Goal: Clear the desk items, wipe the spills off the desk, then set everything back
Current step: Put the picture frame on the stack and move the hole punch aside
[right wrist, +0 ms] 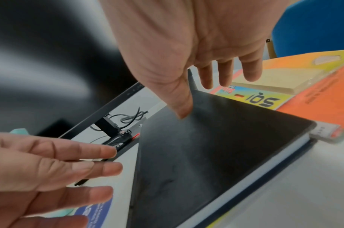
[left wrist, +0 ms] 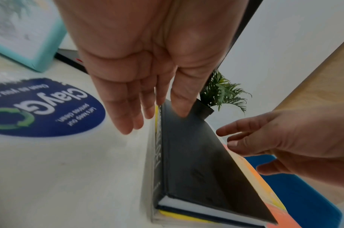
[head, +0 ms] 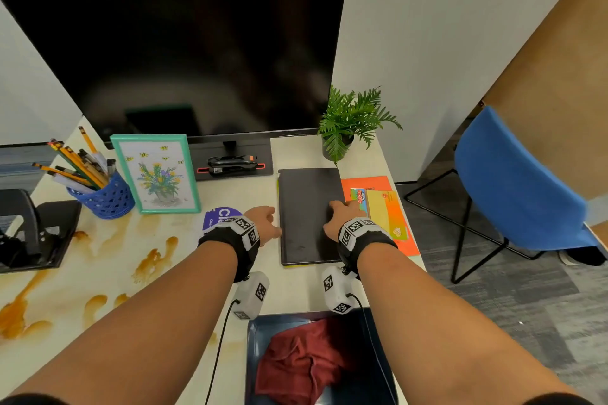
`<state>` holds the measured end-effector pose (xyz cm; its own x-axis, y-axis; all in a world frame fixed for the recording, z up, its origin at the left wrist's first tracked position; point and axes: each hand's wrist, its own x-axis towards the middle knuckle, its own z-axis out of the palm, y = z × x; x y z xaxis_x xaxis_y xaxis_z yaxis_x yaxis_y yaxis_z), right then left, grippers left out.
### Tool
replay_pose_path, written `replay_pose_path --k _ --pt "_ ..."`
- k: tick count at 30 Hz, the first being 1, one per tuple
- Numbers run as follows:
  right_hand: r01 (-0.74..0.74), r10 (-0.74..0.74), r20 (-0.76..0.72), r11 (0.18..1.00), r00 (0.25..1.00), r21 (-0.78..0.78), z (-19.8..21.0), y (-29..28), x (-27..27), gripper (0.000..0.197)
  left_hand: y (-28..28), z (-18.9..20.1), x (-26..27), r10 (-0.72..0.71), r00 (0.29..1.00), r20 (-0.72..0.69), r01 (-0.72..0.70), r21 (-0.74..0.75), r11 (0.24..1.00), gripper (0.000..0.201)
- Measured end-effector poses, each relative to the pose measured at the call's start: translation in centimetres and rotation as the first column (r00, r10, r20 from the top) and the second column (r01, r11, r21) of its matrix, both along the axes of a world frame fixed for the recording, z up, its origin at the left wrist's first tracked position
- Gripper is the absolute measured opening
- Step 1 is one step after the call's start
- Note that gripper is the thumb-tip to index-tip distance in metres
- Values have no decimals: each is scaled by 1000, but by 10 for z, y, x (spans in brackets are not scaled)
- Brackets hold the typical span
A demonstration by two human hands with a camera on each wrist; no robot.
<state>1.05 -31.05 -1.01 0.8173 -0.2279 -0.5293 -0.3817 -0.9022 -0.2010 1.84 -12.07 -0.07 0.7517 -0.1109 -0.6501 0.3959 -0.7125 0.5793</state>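
Both grips apart: left hand (head: 265,222) and right hand (head: 342,215) flank flat black hardcover book (head: 309,214) on stained worktop (head: 184,273). Clearing step; next, clamp both edges, lift.

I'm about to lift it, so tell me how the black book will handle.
The black book is probably stiff: its hard cover lies flat in the wrist views. It may slide, since it sits on a yellow book. Thick white page block suggests some weight; both hands flank it.

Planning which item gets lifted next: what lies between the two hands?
The black book, flat on the desk: left hand at its left edge, right hand at its right, seen in the head view.
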Motion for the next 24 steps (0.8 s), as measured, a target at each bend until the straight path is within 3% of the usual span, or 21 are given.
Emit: replay_pose_path --k 8,15,24 --pt "-103 100 58 992 993 70 20 27 0 54 29 17 -17 72 995 66 -74 23 997 66" --pt "-182 173 88 978 981 102 29 69 -4 50 72 32 -34 50 986 161 -80 182 980 67" --pt "-219 188 164 956 968 196 32 143 7 46 146 32 -31 153 971 183 -173 100 980 65"
